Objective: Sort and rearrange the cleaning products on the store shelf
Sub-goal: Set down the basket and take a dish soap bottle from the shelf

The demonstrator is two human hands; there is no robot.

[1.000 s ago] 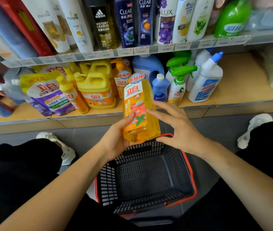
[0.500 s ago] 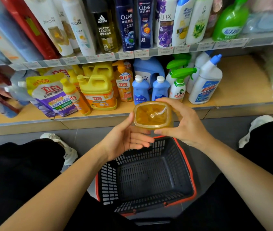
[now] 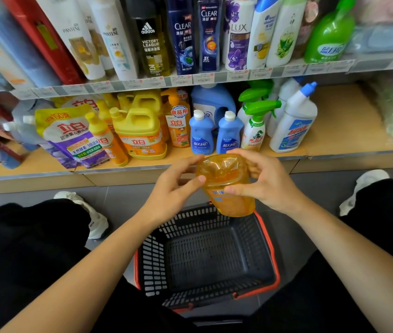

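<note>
An orange dish-soap bottle point(image 3: 229, 188) is upside down in front of the lower shelf point(image 3: 339, 140), its clear base pointing up toward me. My right hand point(image 3: 266, 182) grips it from the right. My left hand point(image 3: 175, 186) touches its left side with thumb and fingertips. The bottle hangs above the far rim of a black basket point(image 3: 205, 260). On the shelf behind stand a yellow jug point(image 3: 140, 133), a matching orange bottle point(image 3: 178, 121), two small blue bottles point(image 3: 201, 133), a green-trigger sprayer point(image 3: 255, 126) and a white toilet cleaner point(image 3: 294, 123).
The black basket with a red rim sits on the floor between my knees and holds nothing. A purple and yellow refill pouch point(image 3: 70, 133) leans at the shelf's left. Shampoo bottles point(image 3: 183, 34) fill the upper shelf. Bare wooden board lies right of the toilet cleaner.
The orange bottle went from upright with its label facing me to upside down. It has tilted further and dropped slightly toward the basket. My left hand closed back onto its side.
</note>
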